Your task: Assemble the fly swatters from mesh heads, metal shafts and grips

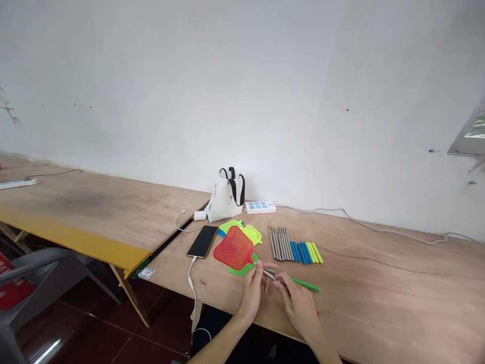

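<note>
Both hands hold a fly swatter with a red mesh head [234, 248] above the table's near edge. My left hand [253, 288] is closed around its neck, where the metal shaft [269, 273] meets the red head. Further back along that shaft, my right hand [295, 298] pinches it; a bit of red shows past this hand. Beneath lies a swatter with a green mesh head [242, 268], partly covered, and a green handle [305, 284] sticks out beyond my right fingers. Yellow mesh heads [253, 233] lie behind the red one, with some blue showing under them.
Metal rods [280, 243], blue handles [301, 252] and yellow handles [314, 252] lie in a row to the right. A phone [203, 241] with a cable is on the left. A white bag [223, 202] and a power strip [260, 207] stand by the wall.
</note>
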Motion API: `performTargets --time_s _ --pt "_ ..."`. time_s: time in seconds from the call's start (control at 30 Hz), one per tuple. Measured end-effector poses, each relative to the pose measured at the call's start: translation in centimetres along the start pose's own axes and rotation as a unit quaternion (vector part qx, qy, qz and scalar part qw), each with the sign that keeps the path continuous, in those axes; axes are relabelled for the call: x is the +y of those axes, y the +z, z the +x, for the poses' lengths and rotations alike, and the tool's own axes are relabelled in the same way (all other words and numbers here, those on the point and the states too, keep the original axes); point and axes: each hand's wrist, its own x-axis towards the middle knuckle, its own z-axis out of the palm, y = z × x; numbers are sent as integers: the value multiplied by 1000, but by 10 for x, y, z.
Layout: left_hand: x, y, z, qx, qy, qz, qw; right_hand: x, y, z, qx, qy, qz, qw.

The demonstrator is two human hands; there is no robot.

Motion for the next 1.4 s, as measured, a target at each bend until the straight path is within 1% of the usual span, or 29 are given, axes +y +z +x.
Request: performTargets --time_s 0.07,0.13,0.23,0.27,0.33,0.4,0.43,0.5,0.6,0.67,0.73,0.97,1.1,1.2,1.27,1.33,1.4 --pt "10 -3 3 26 13 -12 999 3 -6 3 2 -9 -27 1000" --pt "22 -8 7 63 36 -38 997 14 -17 5 -11 -13 -36 999" --pt "42 -22 16 111 85 -83 987 51 -40 2 -32 -4 -23 999" --pt "49 -29 20 126 99 -100 982 68 -48 -1 -27 8 -12 1000" --pt "63 -44 27 158 119 -138 970 104 -62 -9 -2 53 10 999" --pt "76 -58 33 201 134 -164 956 135 -74 -19 -1 99 44 994" --pt "81 -64 36 218 141 -171 950 146 -80 -23 18 129 52 990" --pt "89 -72 39 228 151 -174 946 157 -88 -28 25 167 70 983" --pt "94 -74 39 221 160 -176 946 150 -96 -28 12 208 95 974" --pt "93 -73 38 211 157 -181 948 141 -98 -25 0 228 101 968" --pt "93 -74 38 200 146 -183 952 136 -98 -22 3 243 103 965" --pt "89 -79 41 204 147 -144 957 148 -81 -21 36 237 129 962" --pt "88 -80 42 230 163 -129 951 143 -74 -18 63 245 131 958" --pt "87 -79 42 234 164 -116 951 131 -71 -13 76 218 139 963" --pt "82 -72 40 218 149 -106 959 117 -67 -9 77 192 147 967" --pt "71 -59 37 186 127 -99 969 98 -59 -5 77 171 147 971" --pt "56 -41 29 142 101 -93 980 72 -46 -1 66 144 148 976"
